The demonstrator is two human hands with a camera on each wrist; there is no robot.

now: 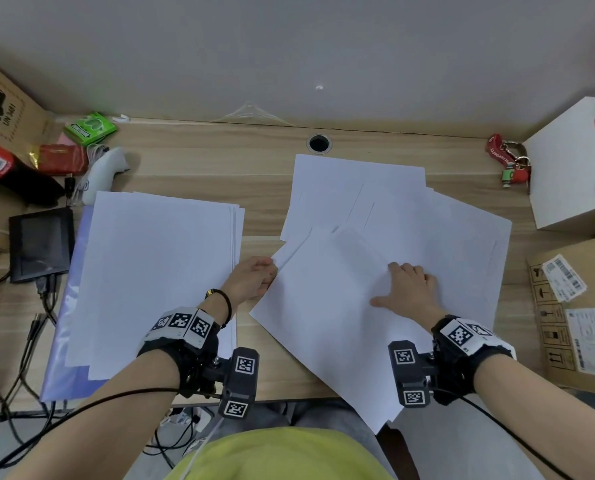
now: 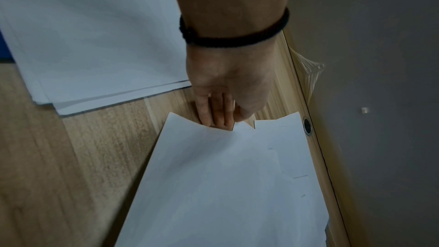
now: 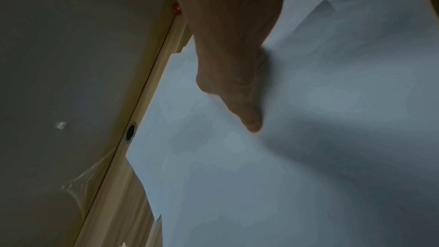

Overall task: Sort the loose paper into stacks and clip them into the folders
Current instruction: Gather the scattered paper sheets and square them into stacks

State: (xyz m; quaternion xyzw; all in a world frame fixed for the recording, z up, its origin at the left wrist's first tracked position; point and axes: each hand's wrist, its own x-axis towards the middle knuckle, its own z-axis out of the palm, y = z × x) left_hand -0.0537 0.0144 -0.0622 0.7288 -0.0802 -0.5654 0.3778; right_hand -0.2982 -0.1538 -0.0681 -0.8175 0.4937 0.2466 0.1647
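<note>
Left grip [image 1: 252, 277] pinches the top sheet's [image 1: 327, 317] left edge; right grip [image 1: 408, 289] presses it, fingers spread.

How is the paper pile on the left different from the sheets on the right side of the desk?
The left pile is gathered, its edges nearly aligned; the right sheets are spread at different angles. The left pile lies on a blue folder; the right sheets lie on the desk. No hand touches the left pile; both the left hand and right hand touch the right sheets. Both are white paper.

Light wooden desk [image 1: 199, 161] against a plain grey wall [image 1: 289, 46].
</note>
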